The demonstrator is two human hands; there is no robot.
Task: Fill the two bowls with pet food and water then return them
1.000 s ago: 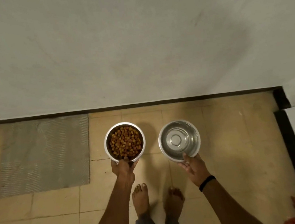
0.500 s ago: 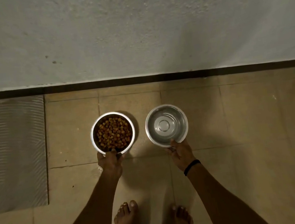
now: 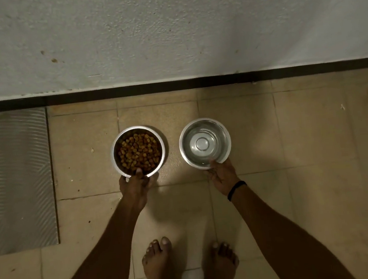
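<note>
Pinched at six o'clock, the round steel bowl of brown kibble (image 3: 113, 155) in the left hand (image 3: 136, 187) and the round steel water bowl (image 3: 223, 138) in the right hand (image 3: 221, 177) should settle level before release.

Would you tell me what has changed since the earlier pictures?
Both bowls moved down and forward toward the tiled floor by the wall. Nothing was let go: the left hand keeps its grip on the kibble bowl, the right hand on the water bowl. Contents unchanged.

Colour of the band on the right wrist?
Black. The wristband shows best in the head view, the only one.
</note>
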